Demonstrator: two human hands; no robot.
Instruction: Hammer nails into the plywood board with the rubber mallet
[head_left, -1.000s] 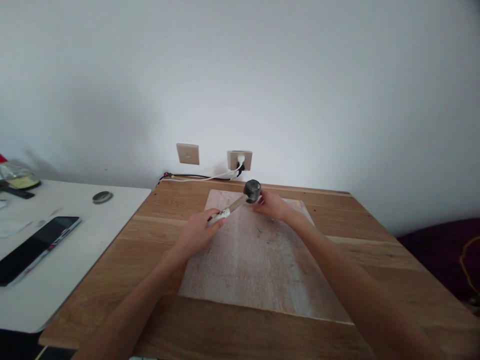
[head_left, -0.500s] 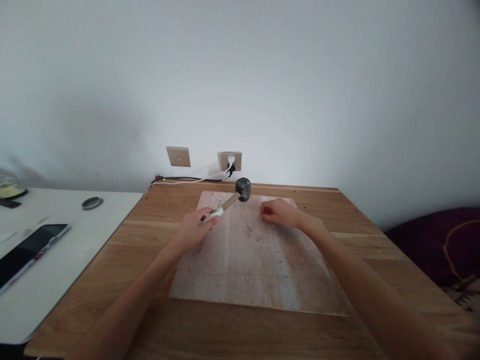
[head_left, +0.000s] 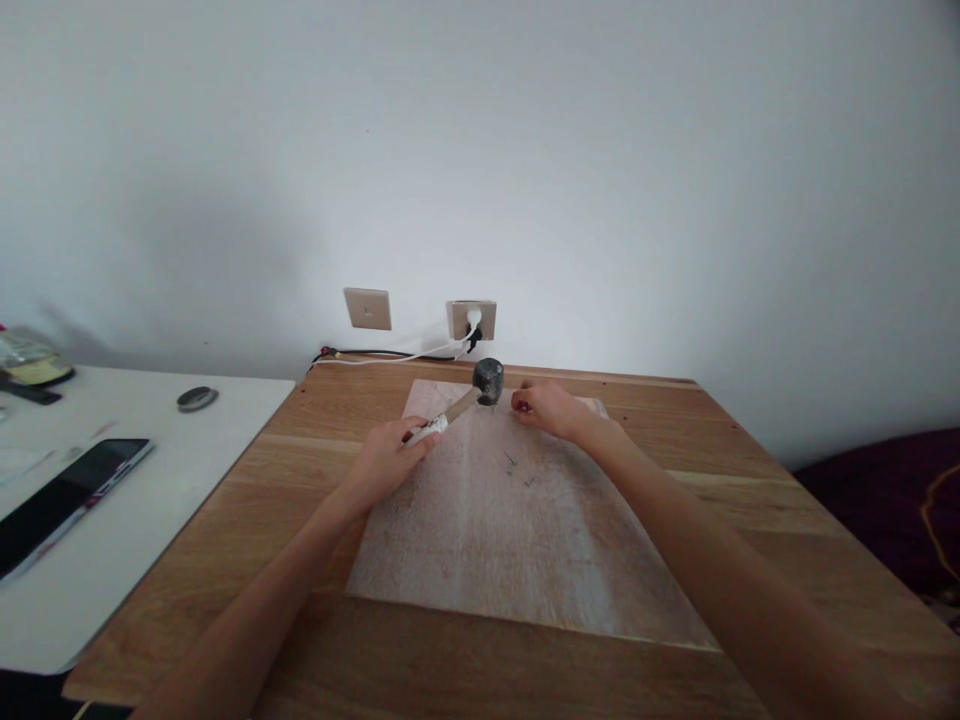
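My left hand [head_left: 388, 455] is closed around the pale handle of a rubber mallet [head_left: 488, 382]. The mallet's dark head points away from me, above the far part of a whitish wooden board [head_left: 480, 545]. Just right of that head, my right hand [head_left: 550, 408] is closed, with fingertips pinched together near the board's far edge. Whatever may be between those fingertips is too small to make out. Several small nails [head_left: 511, 459] lie loose on the board, nearer to me than both the mallet head and my right hand.
The board lies on a wooden table [head_left: 247, 540]. Behind it, cables [head_left: 390, 354] run along the wall to a socket [head_left: 484, 320]. On a white table [head_left: 142, 520] at left are a phone [head_left: 67, 500] and a round dark lid [head_left: 197, 399]. Dark purple fabric [head_left: 870, 490] is at right.
My right hand has moved slightly left and farther away, closer to the mallet head. My left hand still holds the mallet in nearly the same pose. The view has shifted slightly.
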